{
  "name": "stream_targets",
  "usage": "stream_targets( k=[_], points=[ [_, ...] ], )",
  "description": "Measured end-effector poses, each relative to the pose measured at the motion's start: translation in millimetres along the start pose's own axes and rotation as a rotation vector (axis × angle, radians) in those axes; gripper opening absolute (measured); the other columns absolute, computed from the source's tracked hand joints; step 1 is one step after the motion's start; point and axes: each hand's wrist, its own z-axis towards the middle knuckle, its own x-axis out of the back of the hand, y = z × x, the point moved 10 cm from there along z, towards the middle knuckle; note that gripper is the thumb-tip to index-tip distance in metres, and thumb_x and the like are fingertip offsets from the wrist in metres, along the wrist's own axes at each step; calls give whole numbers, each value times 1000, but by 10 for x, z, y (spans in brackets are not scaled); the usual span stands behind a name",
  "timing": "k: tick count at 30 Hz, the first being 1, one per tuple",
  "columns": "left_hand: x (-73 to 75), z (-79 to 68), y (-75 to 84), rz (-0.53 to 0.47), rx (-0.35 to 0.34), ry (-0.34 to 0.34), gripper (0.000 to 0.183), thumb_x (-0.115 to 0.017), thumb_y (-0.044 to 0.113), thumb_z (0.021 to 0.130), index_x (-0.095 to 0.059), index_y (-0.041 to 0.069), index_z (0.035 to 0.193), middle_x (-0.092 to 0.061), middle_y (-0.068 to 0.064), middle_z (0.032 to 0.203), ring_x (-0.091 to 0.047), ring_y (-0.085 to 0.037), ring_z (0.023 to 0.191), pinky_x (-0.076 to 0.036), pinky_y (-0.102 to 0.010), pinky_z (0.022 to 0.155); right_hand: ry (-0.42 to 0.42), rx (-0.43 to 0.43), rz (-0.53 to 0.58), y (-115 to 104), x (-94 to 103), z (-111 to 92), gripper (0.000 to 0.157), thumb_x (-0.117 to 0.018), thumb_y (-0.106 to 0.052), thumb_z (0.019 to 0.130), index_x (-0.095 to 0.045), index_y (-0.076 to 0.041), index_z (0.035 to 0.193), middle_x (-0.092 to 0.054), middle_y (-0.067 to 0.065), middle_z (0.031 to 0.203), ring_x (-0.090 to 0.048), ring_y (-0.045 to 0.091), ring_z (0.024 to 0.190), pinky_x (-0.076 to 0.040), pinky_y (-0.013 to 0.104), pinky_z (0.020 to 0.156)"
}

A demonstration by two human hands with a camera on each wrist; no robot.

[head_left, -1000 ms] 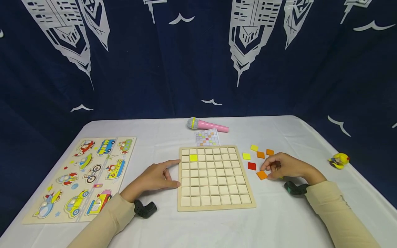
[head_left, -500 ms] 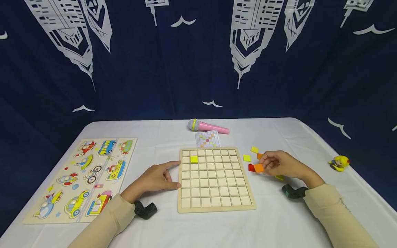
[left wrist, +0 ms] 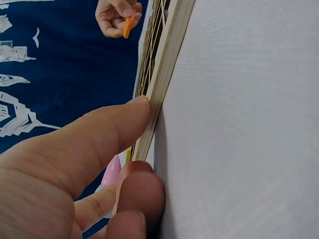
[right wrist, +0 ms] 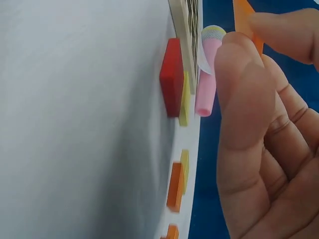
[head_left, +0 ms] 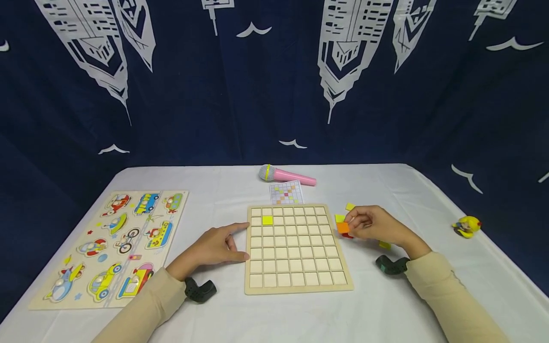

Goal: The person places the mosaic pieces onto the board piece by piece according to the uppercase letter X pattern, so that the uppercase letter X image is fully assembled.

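Observation:
My right hand [head_left: 375,225] pinches an orange square tile [head_left: 342,227] between thumb and fingertips, raised just beyond the right edge of the wooden grid board [head_left: 300,289]. Beneath it, a red tile [right wrist: 172,77] lies on the cloth, mostly covered in the head view. Yellow tiles [head_left: 350,206] and orange tiles [right wrist: 175,186] lie around that hand, the orange ones hidden behind it from the head. On the board's left edge rest the thumb and index fingertips of my left hand [head_left: 212,247], spread apart. One yellow tile [head_left: 268,220] sits in a cell of the top row.
Behind the board lies a card with a coloured grid pattern [head_left: 286,192], then a pink toy microphone [head_left: 296,177]. A vehicle puzzle board [head_left: 107,247] fills the table's left side. Near the right edge stands a small yellow toy figure [head_left: 467,226].
My right hand has picked the orange tile up off the cloth and carried it left and slightly away from me, over the red tile. My left hand stays at the board's edge.

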Motion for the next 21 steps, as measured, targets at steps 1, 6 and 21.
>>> stream_targets(
  k=[1,6,21],
  points=[
    [1,0,3,0,-4,-1,86,-92,30,86,-54,5,158,-66,2,73,-58,-13,59,-43,-28,56,-4,-4,1,-2,-12,23,29,-75,6,90,-65,13,117,-75,13,96,-64,10,79,-55,26,69],
    [-1,-1,0,-9,-7,-3,86,-93,29,86,-53,5,158,-66,2,73,-58,-14,58,-44,-30,56,-13,-18,-2,-27,-55,162,27,-77,4,93,-66,11,117,-76,14,95,-67,16,74,-56,29,65],
    [4,-8,16,-6,-2,0,86,-92,29,86,-53,5,158,-66,2,71,-58,-13,58,-44,-30,56,-22,-54,-78,-94,-203,533,28,-81,-3,91,-71,6,115,-78,6,92,-66,15,78,-54,27,74]
  ],
)
